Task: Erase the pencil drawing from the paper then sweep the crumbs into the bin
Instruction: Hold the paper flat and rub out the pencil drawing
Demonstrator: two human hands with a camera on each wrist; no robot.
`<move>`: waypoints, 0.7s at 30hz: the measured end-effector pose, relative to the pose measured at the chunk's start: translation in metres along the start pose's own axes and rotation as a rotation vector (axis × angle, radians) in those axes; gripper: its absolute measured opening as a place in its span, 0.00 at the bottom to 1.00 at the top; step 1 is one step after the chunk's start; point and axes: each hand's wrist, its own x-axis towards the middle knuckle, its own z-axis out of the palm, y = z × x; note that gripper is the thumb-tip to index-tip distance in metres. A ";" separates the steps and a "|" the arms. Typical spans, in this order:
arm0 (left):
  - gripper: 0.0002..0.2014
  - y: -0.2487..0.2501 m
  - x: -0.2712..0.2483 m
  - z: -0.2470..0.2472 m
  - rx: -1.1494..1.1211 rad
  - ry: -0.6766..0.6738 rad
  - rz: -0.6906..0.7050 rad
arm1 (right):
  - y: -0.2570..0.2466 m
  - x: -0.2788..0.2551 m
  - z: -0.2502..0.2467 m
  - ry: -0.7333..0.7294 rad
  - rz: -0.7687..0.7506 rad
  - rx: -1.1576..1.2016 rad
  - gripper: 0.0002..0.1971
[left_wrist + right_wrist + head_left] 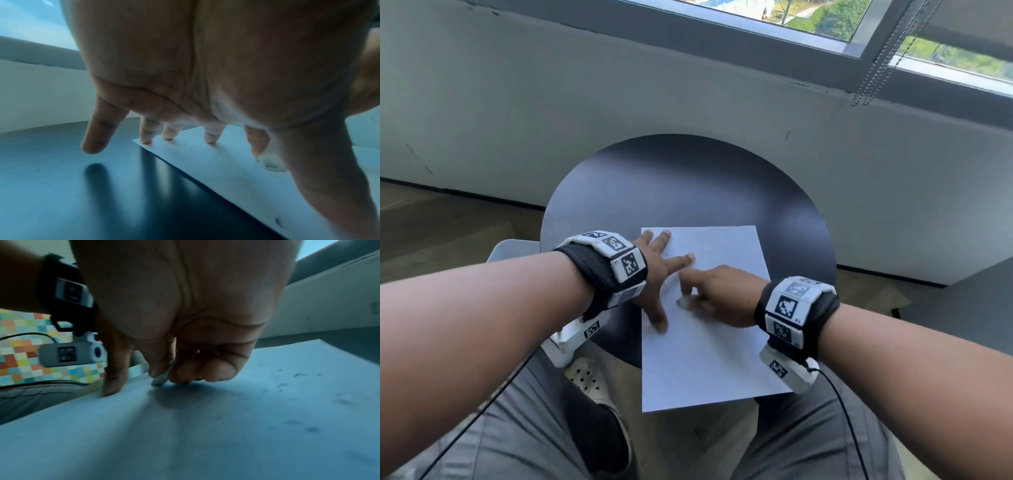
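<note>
While the fingertips (210,139) of the left hand (654,270) press spread and straight on the paper (709,359) near its ten o'clock corner, with the thumb lower on the left edge, the right hand (719,298) curls its fingers round a small pale eraser (683,303) and holds it against the sheet just right of that thumb. Any pencil drawing is too faint to make out from the head view; dark crumbs (298,374) lie scattered on the sheet toward three o'clock of the eraser in the right wrist view. Beyond the hands sits a round dark table (688,178), and the paper's six o'clock end overhangs it above the lap. A pale bin (512,248) seems to stand at nine o'clock, mostly hidden. Hard strokes toward the unsupported end could buckle or tear the sheet, and a slipping left hand would let it skid, spilling crumbs onto the floor.
</note>
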 end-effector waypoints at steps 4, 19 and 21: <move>0.64 0.004 0.000 0.004 -0.055 0.036 -0.011 | 0.028 0.010 -0.020 0.150 0.290 0.075 0.12; 0.66 0.008 0.003 0.005 0.003 0.040 -0.023 | 0.008 0.004 0.002 0.132 0.252 -0.016 0.08; 0.66 0.007 0.003 0.005 0.002 0.039 -0.019 | -0.010 -0.005 0.016 0.079 0.105 -0.011 0.10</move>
